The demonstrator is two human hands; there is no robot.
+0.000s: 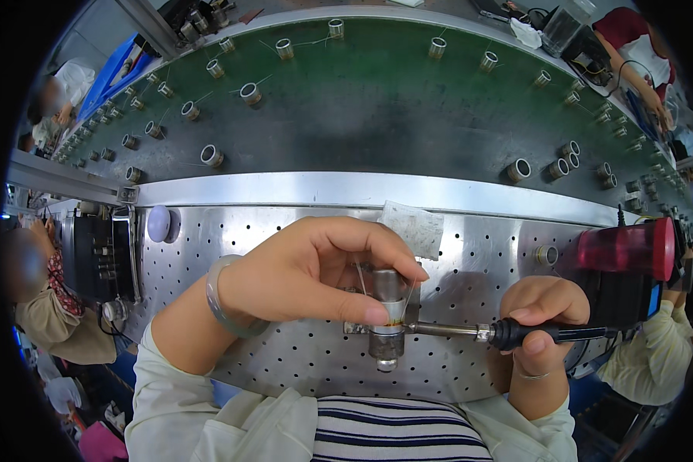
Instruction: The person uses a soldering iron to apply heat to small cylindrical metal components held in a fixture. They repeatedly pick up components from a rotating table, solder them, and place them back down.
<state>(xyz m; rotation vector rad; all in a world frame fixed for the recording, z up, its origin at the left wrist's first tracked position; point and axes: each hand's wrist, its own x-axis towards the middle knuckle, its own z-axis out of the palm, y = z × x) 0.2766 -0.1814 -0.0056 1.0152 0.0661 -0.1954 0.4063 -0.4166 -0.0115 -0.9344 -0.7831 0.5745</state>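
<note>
My left hand point(316, 269) grips a small metal cylinder point(388, 319) that stands on a fixture over the perforated steel worktop point(477, 254); thumb and fingers pinch it and thin wire leads rise from it. A pale bangle sits on that wrist. My right hand point(543, 308) is closed around the black handle of a soldering iron point(516, 333). Its metal tip points left and touches the cylinder's side, just under my left thumb.
Behind the worktop runs a green conveyor belt point(377, 100) carrying several small metal cylinders point(249, 93). A red-capped container point(627, 248) stands at the right, a scrap of white cloth point(414, 227) at the worktop's back edge, a black device point(96, 254) at the left. Other people sit nearby.
</note>
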